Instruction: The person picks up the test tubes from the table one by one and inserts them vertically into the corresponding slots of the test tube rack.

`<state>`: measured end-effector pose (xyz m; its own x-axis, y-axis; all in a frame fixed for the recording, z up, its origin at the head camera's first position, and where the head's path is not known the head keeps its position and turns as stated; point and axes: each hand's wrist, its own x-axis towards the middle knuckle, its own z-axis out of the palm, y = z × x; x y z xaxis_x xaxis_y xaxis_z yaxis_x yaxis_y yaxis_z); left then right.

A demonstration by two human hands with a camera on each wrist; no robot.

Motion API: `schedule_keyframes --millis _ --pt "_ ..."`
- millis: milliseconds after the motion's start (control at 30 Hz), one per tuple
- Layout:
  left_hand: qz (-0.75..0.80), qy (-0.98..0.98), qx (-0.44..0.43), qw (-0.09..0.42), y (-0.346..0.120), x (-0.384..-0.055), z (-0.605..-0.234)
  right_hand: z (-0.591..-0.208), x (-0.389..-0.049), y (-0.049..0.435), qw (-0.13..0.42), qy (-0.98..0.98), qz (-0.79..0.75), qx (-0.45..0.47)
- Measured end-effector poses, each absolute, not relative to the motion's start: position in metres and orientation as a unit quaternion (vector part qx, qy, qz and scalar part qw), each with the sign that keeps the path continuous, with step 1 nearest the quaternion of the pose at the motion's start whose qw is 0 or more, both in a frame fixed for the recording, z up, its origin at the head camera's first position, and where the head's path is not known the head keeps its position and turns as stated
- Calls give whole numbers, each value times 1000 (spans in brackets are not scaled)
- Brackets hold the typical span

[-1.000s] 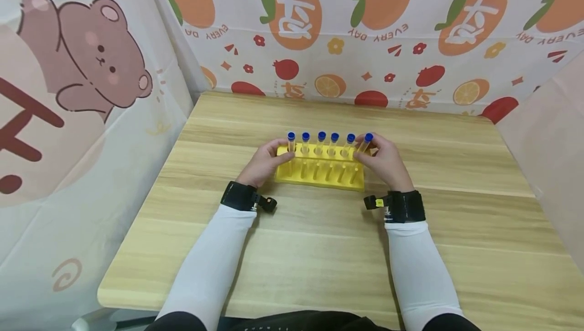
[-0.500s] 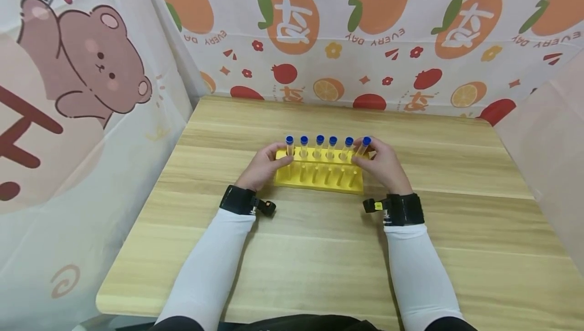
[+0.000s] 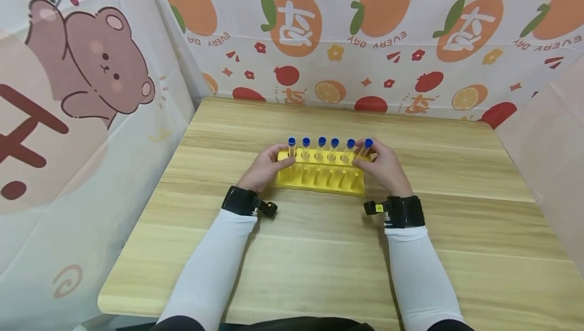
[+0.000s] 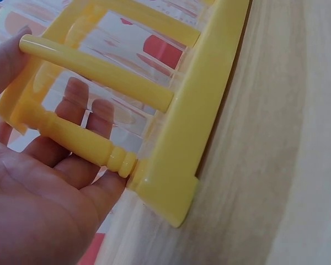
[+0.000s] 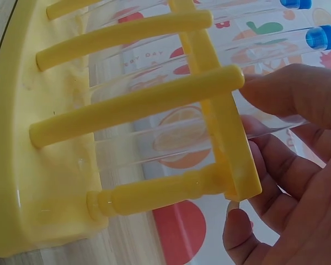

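Note:
A yellow test tube rack (image 3: 321, 188) stands on the wooden table, held at both ends. Several clear test tubes with blue caps (image 3: 321, 141) fill its row of holes, and the rightmost tube (image 3: 366, 147) leans to the right. My left hand (image 3: 264, 167) grips the left end, thumb at the top plate's front edge; in the left wrist view its fingers (image 4: 71, 102) reach behind the end post. My right hand (image 3: 387, 167) holds the right end, its thumb (image 5: 298, 91) by the top of a drying peg (image 5: 138, 105) and its other fingers around the top plate.
The light wooden table (image 3: 319, 260) reaches out on all sides of the rack. A fruit-print cloth (image 3: 337, 47) hangs behind its far edge, and a bear-print cloth (image 3: 105, 72) hangs at the left. Both wrists wear black straps with small cameras (image 3: 268, 209).
Only the head view shifts a little. Both hands keep their hold on the rack, and the tubes stay as they were.

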<state>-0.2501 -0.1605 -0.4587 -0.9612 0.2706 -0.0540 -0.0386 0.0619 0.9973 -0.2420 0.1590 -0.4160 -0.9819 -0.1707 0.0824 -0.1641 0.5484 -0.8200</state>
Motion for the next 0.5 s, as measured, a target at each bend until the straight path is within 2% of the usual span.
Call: schedule_keyframes --millis 267,500 --pt "682 718 75 114 -159 -252 -465 -417 -244 160 5 879 -467 -93" --pt "687 716 70 103 -157 -250 -468 -425 -245 161 -21 872 -477 -106"
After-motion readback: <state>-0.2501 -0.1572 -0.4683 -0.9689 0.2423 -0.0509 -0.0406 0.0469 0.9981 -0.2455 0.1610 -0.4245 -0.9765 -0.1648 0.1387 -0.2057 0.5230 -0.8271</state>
